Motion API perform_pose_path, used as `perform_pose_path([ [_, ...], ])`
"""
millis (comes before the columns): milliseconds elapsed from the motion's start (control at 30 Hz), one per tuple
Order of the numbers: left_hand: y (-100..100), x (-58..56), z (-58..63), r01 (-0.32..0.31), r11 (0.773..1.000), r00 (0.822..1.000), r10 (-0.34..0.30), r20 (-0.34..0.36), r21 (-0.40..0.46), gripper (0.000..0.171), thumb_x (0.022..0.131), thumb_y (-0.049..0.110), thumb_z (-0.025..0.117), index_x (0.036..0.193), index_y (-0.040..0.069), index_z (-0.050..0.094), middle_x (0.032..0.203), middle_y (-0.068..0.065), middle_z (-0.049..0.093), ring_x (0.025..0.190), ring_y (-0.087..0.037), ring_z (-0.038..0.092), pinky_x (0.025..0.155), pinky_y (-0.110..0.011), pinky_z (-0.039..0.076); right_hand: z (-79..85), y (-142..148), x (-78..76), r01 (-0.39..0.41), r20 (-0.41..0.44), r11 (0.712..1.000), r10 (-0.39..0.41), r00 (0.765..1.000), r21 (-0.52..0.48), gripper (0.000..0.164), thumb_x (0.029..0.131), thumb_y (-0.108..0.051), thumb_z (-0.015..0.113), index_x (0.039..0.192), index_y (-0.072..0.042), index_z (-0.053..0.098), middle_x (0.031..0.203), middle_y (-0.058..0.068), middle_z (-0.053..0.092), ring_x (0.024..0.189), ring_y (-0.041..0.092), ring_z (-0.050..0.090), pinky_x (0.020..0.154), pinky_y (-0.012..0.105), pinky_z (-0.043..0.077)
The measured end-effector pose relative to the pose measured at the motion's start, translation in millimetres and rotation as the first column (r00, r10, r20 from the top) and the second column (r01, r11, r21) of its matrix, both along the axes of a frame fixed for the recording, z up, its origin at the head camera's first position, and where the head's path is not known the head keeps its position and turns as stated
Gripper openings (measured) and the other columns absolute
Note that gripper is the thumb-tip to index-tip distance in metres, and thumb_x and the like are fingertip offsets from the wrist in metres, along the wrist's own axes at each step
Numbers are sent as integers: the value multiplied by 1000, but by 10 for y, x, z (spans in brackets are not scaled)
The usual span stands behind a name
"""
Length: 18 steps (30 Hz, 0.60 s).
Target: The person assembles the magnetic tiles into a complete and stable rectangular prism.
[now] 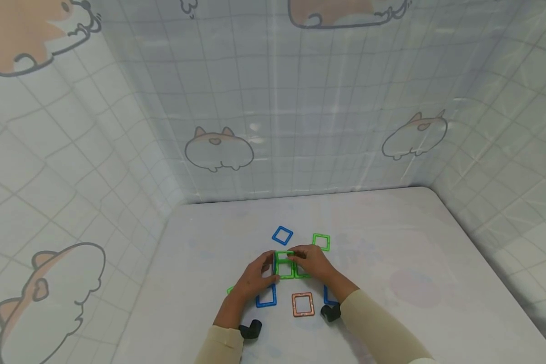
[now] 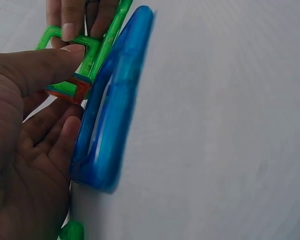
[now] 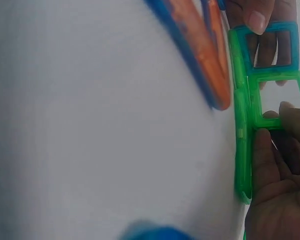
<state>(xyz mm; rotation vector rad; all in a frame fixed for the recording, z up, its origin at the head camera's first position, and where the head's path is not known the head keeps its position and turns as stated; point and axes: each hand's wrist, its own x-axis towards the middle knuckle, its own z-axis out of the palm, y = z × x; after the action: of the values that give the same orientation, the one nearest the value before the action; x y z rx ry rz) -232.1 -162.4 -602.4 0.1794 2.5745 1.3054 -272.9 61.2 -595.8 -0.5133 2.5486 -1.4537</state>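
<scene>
Both hands meet over a small group of square magnetic tiles mid-table. My left hand (image 1: 254, 277) pinches a blue magnetic tile (image 3: 294, 47) standing on edge, thumb on one side and fingers on the other. From the right, my right hand (image 1: 315, 262) grips an upright green magnetic tile (image 3: 255, 97) between thumb and fingers. The two upright tiles meet edge to edge in the right wrist view. Flat green tiles (image 3: 242, 150) lie beneath them. Through the left wrist view, a large blue tile (image 2: 122, 100) runs close beside the left fingers.
Behind the hands lie a blue tile (image 1: 287, 229) and a green tile (image 1: 321, 235). Nearer sit an orange tile (image 1: 302, 294) and blue tiles, one (image 1: 266, 305) by the left wrist, another (image 1: 326, 294) partly under the right forearm. Patterned sheeting (image 1: 300, 101) walls the table (image 1: 391, 242).
</scene>
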Motion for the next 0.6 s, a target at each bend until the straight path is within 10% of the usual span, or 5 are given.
perform_pose_path([
  [600,9,-5,-16,2,1000,1000,-2,-3,-3,75,86,30,78,151,23,40,147,-4,52,135,-28,51,110,-45,44,-13,-39,3,14,13,999,-14,1000,35,19,95,-22,69,113,-19,76,111,-8,74,109,14,67,94,39,56],
])
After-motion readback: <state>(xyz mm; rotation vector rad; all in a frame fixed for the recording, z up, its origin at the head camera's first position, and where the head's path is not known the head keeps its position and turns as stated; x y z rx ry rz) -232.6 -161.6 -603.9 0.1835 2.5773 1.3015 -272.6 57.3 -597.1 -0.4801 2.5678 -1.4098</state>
